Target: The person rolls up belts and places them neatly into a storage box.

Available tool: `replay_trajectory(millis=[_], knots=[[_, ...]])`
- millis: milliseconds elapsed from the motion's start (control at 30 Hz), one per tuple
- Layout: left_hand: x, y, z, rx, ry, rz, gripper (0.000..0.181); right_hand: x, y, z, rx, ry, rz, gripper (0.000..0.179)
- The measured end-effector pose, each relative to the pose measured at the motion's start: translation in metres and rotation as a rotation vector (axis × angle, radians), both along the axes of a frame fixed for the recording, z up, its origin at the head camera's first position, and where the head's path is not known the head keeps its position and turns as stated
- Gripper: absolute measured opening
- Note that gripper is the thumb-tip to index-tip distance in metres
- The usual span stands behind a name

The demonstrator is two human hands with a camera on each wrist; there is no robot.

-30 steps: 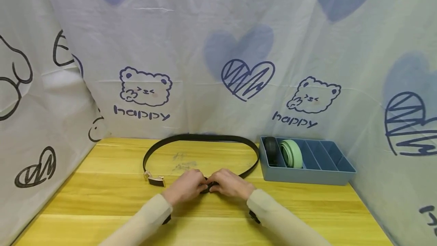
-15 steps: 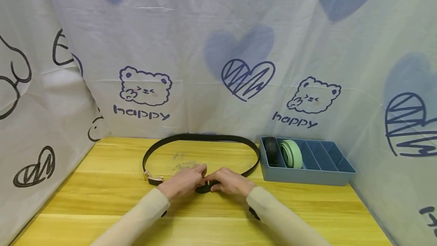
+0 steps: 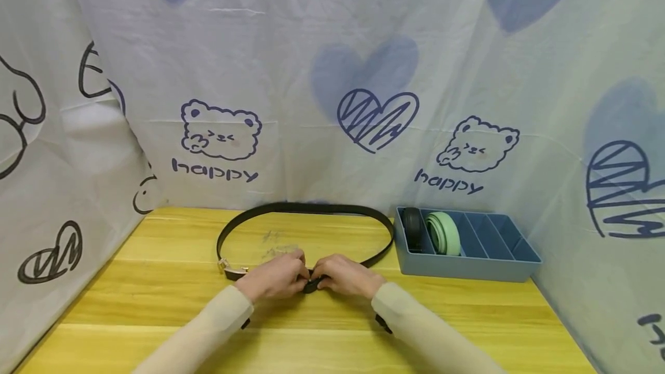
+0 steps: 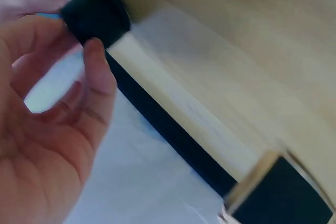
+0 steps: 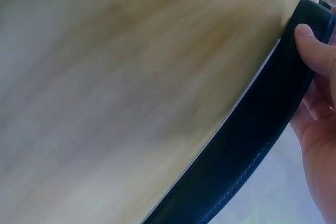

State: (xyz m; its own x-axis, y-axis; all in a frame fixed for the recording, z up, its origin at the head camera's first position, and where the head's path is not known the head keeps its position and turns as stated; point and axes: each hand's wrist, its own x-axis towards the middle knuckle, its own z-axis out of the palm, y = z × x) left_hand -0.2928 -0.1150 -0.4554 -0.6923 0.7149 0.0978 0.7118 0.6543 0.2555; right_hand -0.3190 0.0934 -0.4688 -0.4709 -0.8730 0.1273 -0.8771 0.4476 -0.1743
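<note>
A black leather belt [image 3: 312, 208] stands on its edge in a wide loop on the wooden table. Its gold-toned buckle [image 3: 234, 272] lies at the left end, beside my left hand [image 3: 275, 276]. At the loop's front, the other end is curled into a small roll [image 4: 97, 14], which the fingers of my left hand pinch. My right hand [image 3: 345, 275] grips the same end from the right, its thumb [image 5: 310, 45] on the strap's outer face. The fingertips of both hands nearly meet and partly hide the roll in the head view.
A blue-grey divided box [image 3: 467, 269] stands at the right, close against the loop. In its left compartments sit a black rolled belt [image 3: 412, 227] and a light green rolled belt [image 3: 449, 235]. A printed white cloth [image 3: 312, 149] hangs behind the table.
Both hands stay at the belt's end and have shifted slightly left. The left fingers reached forward half a second ago and are now drawn back around the roll, which looks more compact.
</note>
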Motion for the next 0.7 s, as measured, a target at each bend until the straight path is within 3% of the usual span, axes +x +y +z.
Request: replay_trajectory(millis=[100,267,367,500,600,700], knots=[[0.004,0.006,-0.001,0.004,-0.005,0.033,0.011,0.000,-0.001,0.000,-0.003,0.000,-0.002,0.014],[0.004,0.011,-0.005,0.002,0.035,0.031,0.006,-0.001,0.003,-0.003,-0.021,-0.049,0.006,0.021],[-0.001,0.006,-0.008,0.008,-0.002,-0.021,0.005,-0.002,0.008,-0.006,-0.014,-0.080,0.000,0.028],[-0.006,-0.001,-0.008,0.032,-0.058,-0.081,0.009,-0.002,0.009,-0.008,-0.019,-0.085,-0.002,0.024],[-0.002,0.002,-0.005,0.038,-0.039,-0.029,0.004,-0.001,0.006,-0.006,-0.038,-0.056,0.007,0.017],[0.008,0.014,-0.004,0.010,0.085,0.063,0.010,0.000,0.004,-0.005,-0.043,-0.005,0.007,0.013]])
